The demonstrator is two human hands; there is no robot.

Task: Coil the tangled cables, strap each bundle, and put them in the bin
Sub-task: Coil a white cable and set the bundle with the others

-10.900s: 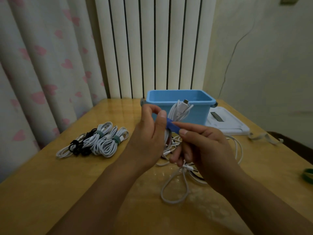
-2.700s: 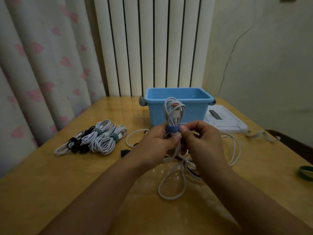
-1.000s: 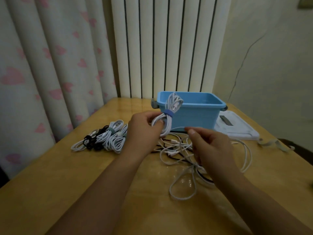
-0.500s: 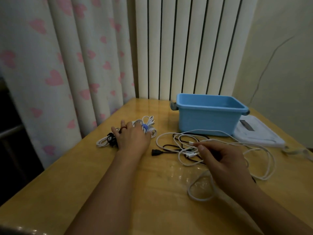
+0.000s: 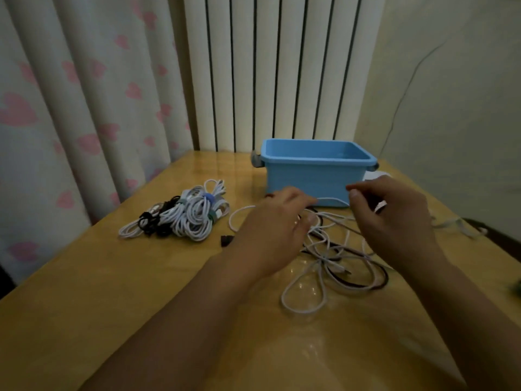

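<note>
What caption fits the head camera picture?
Both hands, left hand and right hand, reach into tangled cables before a blue bin.

**Surroundings logged from my head view**

I count one wooden table [image 5: 84, 292], yellowish, glossy top. One curtain [image 5: 70, 108] at back left, pale with pink hearts, hanging in folds past the table's edge. One white ribbed radiator [image 5: 282, 71] upright behind the far edge. One plain cream wall [image 5: 456, 108] at right, with a thin dark line [image 5: 406, 88] running down it.
</note>
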